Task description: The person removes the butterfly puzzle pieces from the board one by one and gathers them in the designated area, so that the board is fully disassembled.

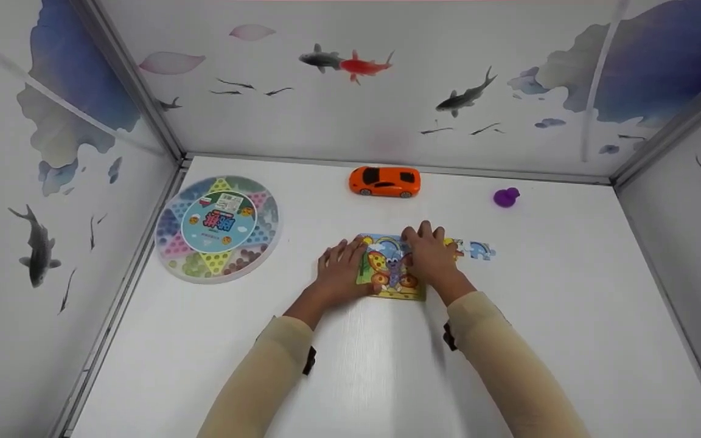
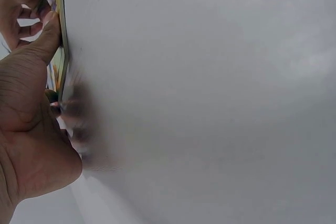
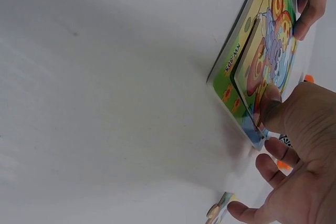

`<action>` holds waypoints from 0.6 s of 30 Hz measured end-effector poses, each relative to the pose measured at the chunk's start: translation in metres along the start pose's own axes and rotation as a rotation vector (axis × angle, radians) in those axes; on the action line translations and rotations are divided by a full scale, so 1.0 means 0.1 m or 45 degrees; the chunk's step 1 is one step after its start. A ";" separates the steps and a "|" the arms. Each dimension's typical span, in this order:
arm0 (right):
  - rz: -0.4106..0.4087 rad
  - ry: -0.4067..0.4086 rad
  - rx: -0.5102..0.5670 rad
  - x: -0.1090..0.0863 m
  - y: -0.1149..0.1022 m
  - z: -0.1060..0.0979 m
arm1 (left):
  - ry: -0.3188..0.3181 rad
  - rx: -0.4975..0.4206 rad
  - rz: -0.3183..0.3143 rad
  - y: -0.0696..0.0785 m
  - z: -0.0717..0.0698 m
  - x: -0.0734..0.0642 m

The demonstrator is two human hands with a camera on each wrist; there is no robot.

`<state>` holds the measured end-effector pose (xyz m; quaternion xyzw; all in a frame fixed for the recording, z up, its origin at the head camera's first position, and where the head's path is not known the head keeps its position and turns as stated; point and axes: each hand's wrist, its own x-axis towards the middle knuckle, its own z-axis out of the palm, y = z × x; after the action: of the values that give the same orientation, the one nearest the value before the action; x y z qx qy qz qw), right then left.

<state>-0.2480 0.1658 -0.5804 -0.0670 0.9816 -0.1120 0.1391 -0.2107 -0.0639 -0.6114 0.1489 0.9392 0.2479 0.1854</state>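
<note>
A butterfly jigsaw puzzle in its board (image 1: 411,296) lies flat on the white table between both hands. My left hand (image 1: 341,275) grips the board's left side, thumb along the near edge and fingers toward the far left. My right hand (image 1: 435,258) is at the right side. In the right wrist view, its thumb presses a butterfly piece (image 3: 252,74) that sits a little raised and skewed over the board's printed border, with its other fingers bent beyond the edge. Loose jigsaw pieces (image 1: 482,250) lie just right of this hand, partly covered by it.
A round Chinese checkers box (image 1: 265,225) lies at the left. An orange toy car (image 1: 385,182) stands near the back wall, and a small purple toy (image 1: 506,197) sits at the back right. Printed walls (image 1: 381,121) enclose the table's back and sides.
</note>
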 end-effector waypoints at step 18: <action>-0.140 0.012 0.103 0.01 0.06 -0.01 | 0.019 0.031 0.005 0.05 -0.05 -0.05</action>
<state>-0.2503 0.1720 -0.5812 -0.1145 0.9718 -0.1593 0.1307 -0.2076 -0.0634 -0.6037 0.1513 0.9432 0.2379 0.1760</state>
